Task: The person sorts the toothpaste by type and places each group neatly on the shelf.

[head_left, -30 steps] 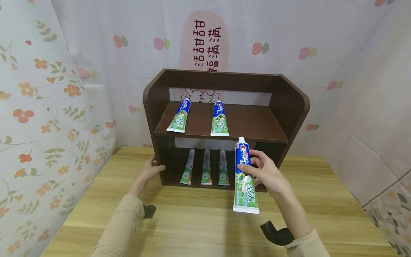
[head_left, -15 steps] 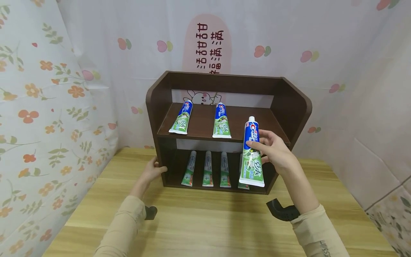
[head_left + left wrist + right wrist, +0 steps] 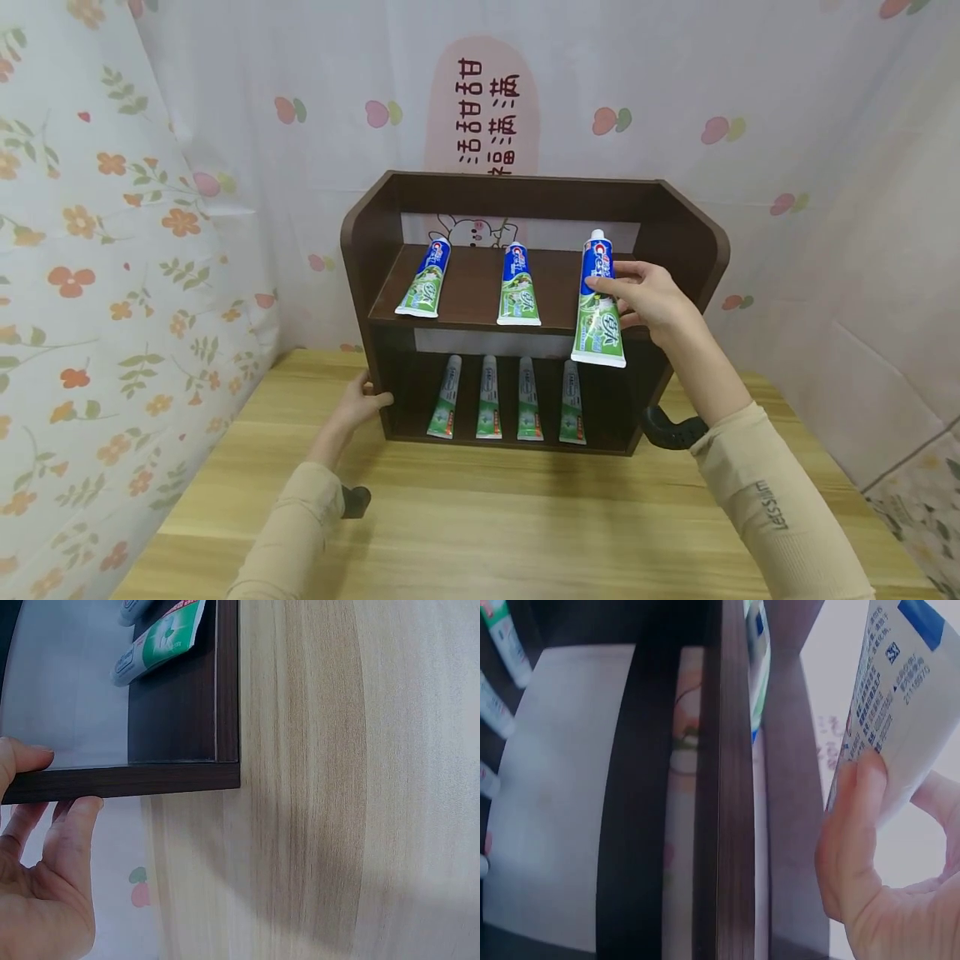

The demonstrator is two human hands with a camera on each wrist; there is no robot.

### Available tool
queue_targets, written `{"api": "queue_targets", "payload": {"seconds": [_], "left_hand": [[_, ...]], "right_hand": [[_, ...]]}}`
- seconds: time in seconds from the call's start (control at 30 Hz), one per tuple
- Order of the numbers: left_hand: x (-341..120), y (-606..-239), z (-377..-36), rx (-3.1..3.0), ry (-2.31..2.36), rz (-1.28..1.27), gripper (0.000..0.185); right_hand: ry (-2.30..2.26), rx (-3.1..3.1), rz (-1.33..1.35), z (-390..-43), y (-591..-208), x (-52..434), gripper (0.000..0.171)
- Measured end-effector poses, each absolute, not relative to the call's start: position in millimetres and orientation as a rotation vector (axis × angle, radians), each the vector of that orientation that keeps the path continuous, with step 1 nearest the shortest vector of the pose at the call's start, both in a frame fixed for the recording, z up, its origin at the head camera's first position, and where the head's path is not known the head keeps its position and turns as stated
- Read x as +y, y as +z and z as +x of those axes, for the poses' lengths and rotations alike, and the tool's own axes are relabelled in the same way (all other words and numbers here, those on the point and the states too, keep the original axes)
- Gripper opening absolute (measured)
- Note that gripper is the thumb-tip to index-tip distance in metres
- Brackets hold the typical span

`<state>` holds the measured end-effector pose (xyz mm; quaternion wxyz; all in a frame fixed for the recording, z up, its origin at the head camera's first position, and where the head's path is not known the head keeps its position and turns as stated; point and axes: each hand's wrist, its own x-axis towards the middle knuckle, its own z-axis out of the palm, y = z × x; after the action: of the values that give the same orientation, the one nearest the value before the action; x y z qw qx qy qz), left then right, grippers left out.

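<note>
My right hand (image 3: 651,302) pinches a blue and green toothpaste tube (image 3: 597,308) between thumb and fingers, cap up, in front of the upper shelf's right part. In the right wrist view the printed white back of this toothpaste tube (image 3: 896,697) faces the camera. With thumb inside and fingers outside, my left hand (image 3: 56,877) grips the left side panel of the dark brown shelf unit (image 3: 120,780). Two matching tubes lie on the upper shelf, a left tube (image 3: 425,279) and a middle tube (image 3: 518,285).
On the lower shelf several grey and green toothpaste tubes (image 3: 489,400) lie in a row. The shelf unit stands on a wooden table (image 3: 480,517), with a patterned curtain (image 3: 300,208) behind it. Black wrist mounts (image 3: 675,429) stick out by the sleeves.
My right hand has lifted the toothpaste tube up and slightly right, from before the lower shelf to before the upper one. A fourth lower-shelf tube has come into view. My left hand stays put.
</note>
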<state>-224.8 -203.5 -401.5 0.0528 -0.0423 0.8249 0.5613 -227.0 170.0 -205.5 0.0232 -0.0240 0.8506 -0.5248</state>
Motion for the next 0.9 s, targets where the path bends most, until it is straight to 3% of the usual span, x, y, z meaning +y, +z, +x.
{"api": "queue_targets", "payload": {"seconds": [0.43, 0.9], "left_hand": [[-203, -404, -225, 2.532, 1.707, -0.133, 0.055], [-203, -402, -222, 2.539, 1.695, -0.136, 0.052]], "right_hand": [[-1.505, 2.720, 0.195, -269, -202, 175, 0.073], [-1.251, 2.852, 0.188, -290, -214, 176, 0.060]]}}
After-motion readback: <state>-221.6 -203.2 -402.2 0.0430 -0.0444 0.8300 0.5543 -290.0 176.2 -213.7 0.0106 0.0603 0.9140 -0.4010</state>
